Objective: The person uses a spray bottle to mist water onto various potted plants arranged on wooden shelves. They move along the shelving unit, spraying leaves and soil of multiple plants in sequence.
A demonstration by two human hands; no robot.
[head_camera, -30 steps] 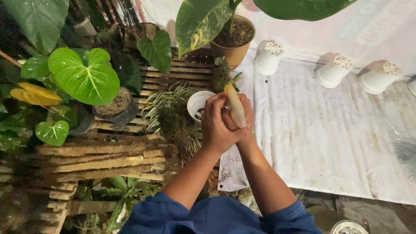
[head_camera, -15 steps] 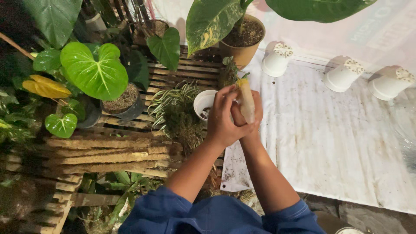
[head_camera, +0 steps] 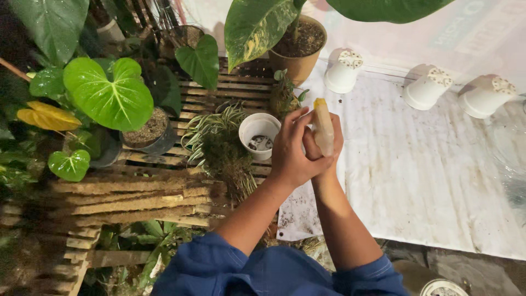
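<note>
A pale, translucent, elongated bottle with a yellow tip (head_camera: 323, 129) is held upright at centre frame, clasped by the right hand (head_camera: 329, 151) and the left hand (head_camera: 290, 153), fingers wrapped around it. A small white plastic pot (head_camera: 258, 134), soil-flecked inside, is seen just left, beside a striped-leaf plant with bare roots (head_camera: 222, 145).

We see harsh light from above and in front, blowing out the white sheet (head_camera: 427, 164) and upturned pots (head_camera: 342, 71). The left edge and lower corners sink into murky shadow. Our hands (head_camera: 307, 148) stay fairly sharp; the leaves (head_camera: 109, 98) at the frame's top bend and soften.
</note>
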